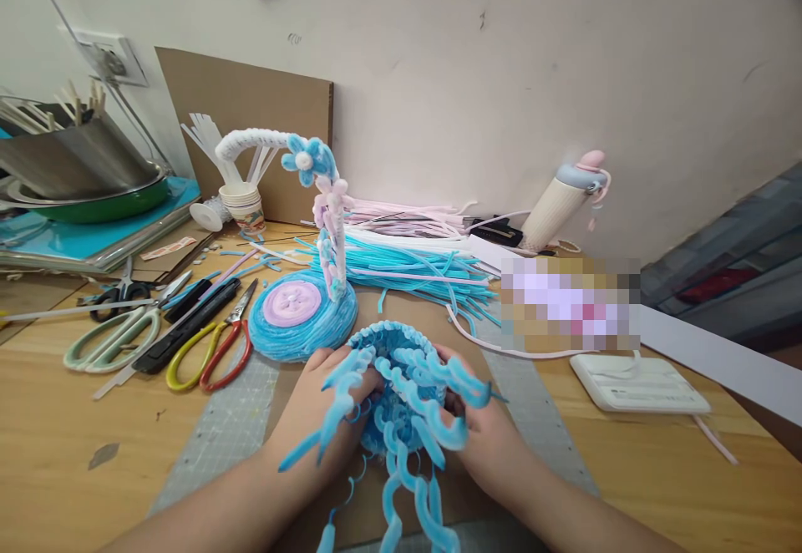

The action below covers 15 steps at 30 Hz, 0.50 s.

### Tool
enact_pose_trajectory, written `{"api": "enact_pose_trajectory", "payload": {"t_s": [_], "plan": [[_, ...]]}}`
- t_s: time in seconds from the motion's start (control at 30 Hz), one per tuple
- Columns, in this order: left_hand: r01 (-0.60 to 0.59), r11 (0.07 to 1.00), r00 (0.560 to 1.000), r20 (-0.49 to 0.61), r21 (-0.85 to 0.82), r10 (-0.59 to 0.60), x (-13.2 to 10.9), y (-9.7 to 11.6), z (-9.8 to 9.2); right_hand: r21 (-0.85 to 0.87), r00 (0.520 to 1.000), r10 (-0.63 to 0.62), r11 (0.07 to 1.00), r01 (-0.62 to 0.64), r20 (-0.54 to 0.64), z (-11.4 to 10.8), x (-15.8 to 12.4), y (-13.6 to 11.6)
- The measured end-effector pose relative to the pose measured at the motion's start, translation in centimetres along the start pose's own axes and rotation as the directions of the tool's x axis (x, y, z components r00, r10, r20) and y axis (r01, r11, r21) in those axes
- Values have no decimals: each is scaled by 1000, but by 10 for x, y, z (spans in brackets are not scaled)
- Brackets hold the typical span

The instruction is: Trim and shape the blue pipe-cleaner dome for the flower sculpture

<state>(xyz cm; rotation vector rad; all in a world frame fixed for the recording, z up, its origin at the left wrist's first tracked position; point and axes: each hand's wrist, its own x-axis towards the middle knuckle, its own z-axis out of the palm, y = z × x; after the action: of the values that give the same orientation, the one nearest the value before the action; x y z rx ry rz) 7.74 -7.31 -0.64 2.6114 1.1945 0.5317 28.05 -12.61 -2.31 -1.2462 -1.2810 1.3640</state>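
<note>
The person's left hand [326, 407] and right hand [485, 432] both held a bright blue, fuzzy, cup-shaped thing with curly strands [401, 407], one hand on each side of it. The left hand gripped its left side and the right hand gripped its right side, but many fingertips were hidden, so I could not tell just how they pressed. The blue thing was in the near middle, above a flat brown sheet of cardboard [360, 524]. Its wavy strands hung down toward the near side, and some stuck out left and right. Under the cardboard was a grey cutting mat with thin lines [206, 444], on a light brown wooden table [75, 428]. Just past the left hand sat a round, blue, fuzzy base with a pink circle on top [301, 346]. A bent white fuzzy pole [263, 139] stood up from it, with a blue fuzzy flower with a white middle [305, 160] near its top. To the left lay scissors with red and yellow handles [229, 348], a long black cutter [185, 332] and scissors with pale green handles [113, 340]. Farther back was a big pile of blue fuzzy sticks [413, 267]. On the far right, a cream bottle with a pink top [557, 206] leaned by the wall.
</note>
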Motion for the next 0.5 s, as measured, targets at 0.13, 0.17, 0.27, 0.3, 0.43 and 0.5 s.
{"api": "enact_pose_trajectory", "payload": {"t_s": [0.13,0.17,0.27,0.3,0.43,0.5], "plan": [[71,997,996,57,5,-71,5,3,0,-122,999,-20,992,14,-45,-1,1,-1],[90,996,993,70,5,-90,6,4,0,-137,998,-16,991,7,-59,-2,1,-1],[126,992,988,84,19,-127,8,9,-2,-133,997,-10,991,1,-71,-1,1,1],[124,992,989,82,20,-125,9,10,-2,-126,998,-10,992,2,-67,-1,1,1],[120,993,987,104,20,-121,8,12,-3,-71,999,3,997,-7,-49,-1,2,0],[164,986,977,130,37,-168,7,13,-2,-44,999,-9,999,7,-32,-1,3,-2]]}}
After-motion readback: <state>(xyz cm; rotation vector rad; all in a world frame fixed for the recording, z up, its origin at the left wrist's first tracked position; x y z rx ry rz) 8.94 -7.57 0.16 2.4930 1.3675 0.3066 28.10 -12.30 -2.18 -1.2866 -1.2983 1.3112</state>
